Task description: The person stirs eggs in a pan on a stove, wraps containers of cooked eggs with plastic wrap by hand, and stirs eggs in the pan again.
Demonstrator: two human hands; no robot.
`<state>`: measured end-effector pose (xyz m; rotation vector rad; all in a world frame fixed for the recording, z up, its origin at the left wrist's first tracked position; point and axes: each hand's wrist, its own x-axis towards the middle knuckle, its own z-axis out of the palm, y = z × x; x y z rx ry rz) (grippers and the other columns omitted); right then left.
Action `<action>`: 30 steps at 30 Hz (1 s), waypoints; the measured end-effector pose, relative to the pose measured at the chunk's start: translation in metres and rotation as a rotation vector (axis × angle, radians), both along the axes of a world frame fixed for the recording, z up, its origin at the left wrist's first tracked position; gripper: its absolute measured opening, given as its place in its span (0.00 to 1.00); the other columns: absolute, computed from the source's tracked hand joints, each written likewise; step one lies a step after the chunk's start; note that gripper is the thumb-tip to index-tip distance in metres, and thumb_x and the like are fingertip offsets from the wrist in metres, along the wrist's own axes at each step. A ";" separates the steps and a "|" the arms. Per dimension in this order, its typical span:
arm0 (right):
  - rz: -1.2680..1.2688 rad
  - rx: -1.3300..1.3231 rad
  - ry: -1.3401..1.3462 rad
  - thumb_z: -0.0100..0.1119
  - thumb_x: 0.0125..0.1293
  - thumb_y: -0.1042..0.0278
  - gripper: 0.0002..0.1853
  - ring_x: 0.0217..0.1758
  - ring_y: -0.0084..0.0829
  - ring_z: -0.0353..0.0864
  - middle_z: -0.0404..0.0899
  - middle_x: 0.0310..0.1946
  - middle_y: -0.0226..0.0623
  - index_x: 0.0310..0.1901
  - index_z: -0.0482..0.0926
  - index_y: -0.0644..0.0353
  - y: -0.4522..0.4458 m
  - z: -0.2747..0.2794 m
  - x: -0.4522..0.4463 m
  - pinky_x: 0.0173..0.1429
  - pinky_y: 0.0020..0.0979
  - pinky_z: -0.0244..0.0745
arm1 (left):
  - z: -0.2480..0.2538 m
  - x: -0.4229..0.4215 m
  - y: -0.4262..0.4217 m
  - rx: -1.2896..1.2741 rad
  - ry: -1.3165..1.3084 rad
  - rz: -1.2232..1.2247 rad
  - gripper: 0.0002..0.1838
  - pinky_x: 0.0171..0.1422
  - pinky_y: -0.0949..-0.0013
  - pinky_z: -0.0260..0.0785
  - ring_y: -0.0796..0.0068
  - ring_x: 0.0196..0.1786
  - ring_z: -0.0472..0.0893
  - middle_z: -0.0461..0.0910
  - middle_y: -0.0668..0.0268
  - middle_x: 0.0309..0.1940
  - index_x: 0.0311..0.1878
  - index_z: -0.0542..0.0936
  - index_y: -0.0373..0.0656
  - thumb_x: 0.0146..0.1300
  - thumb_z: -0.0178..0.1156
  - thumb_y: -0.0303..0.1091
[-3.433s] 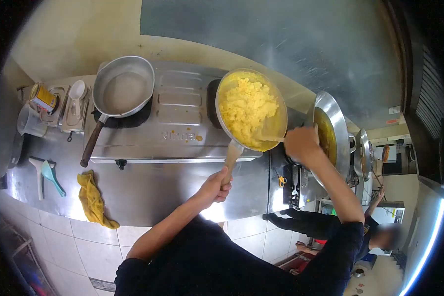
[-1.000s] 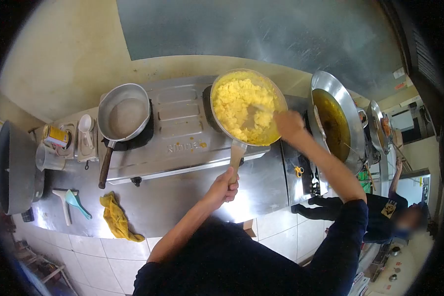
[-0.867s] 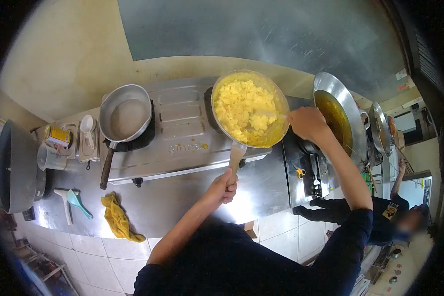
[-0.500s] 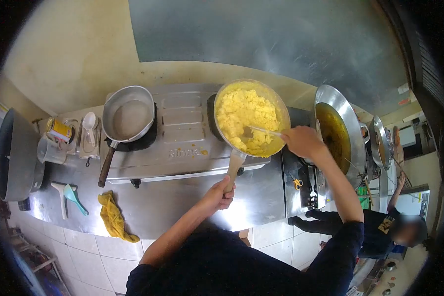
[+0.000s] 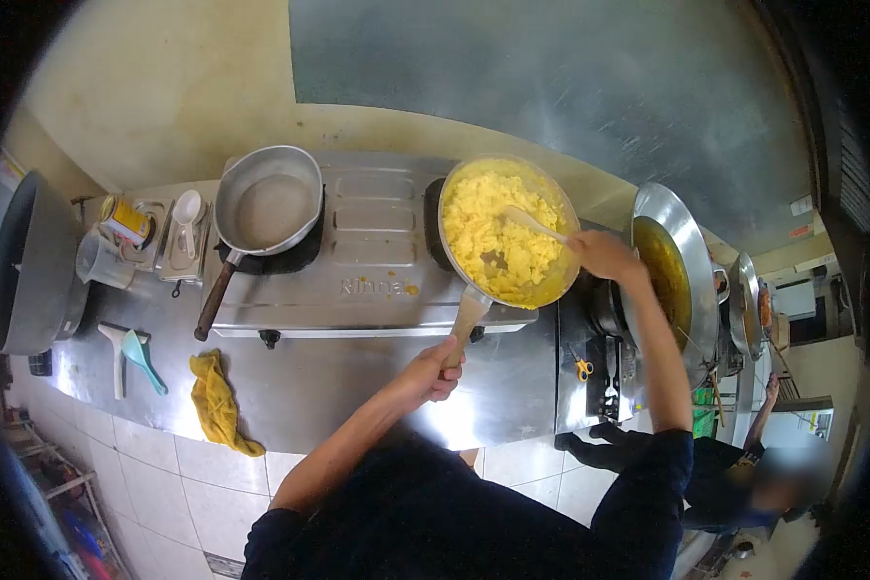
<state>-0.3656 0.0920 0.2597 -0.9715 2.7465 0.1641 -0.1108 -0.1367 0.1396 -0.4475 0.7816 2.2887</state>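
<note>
My left hand [image 5: 429, 373] is wrapped round the wooden handle of a pan [image 5: 558, 289] over the stove's right burner. Yellow scrambled egg [image 5: 498, 237] in soft lumps fills much of the pan. My right hand [image 5: 604, 256], at the pan's right rim, is closed on a wooden spoon [image 5: 536, 223], whose head rests on the egg near the middle. To the left, an empty grey saucepan [image 5: 271, 198] with a dark handle sits over the other burner.
A yellow cloth [image 5: 217, 404] hangs at the counter's front edge, right of a turquoise spoon [image 5: 141, 360]. At right are a large wok [image 5: 677, 280] of brown-yellow liquid and orange scissors [image 5: 584, 369]. Another person [image 5: 725, 483] stands beyond. A large grey pot [image 5: 43, 275] is far left.
The spoon has moved through the egg from low in the pan to its upper middle, with my right hand slightly higher. My left hand keeps its hold on the handle. The camera view has shifted.
</note>
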 end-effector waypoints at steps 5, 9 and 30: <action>-0.307 0.324 -0.332 0.44 0.61 0.65 0.13 0.37 0.50 0.80 0.80 0.32 0.50 0.36 0.80 0.59 -0.018 0.087 0.034 0.42 0.45 0.76 | -0.004 -0.004 -0.010 0.047 0.000 -0.064 0.25 0.16 0.80 0.45 0.88 0.15 0.54 0.58 0.79 0.18 0.38 0.67 0.47 0.66 0.41 0.63; 0.025 0.668 0.002 0.53 0.58 0.67 0.09 0.35 0.41 0.84 0.82 0.30 0.45 0.33 0.81 0.61 -0.020 0.026 0.071 0.36 0.40 0.79 | -0.009 -0.008 -0.010 0.153 -0.007 -0.086 0.24 0.16 0.79 0.42 0.87 0.16 0.52 0.57 0.77 0.19 0.37 0.65 0.47 0.67 0.42 0.62; 0.390 0.513 0.355 0.53 0.58 0.70 0.26 0.28 0.32 0.80 0.74 0.29 0.35 0.61 0.67 0.50 -0.015 0.048 0.038 0.26 0.33 0.74 | -0.006 -0.007 -0.026 0.136 0.004 -0.084 0.23 0.15 0.80 0.40 0.88 0.15 0.51 0.55 0.79 0.17 0.29 0.63 0.50 0.68 0.40 0.59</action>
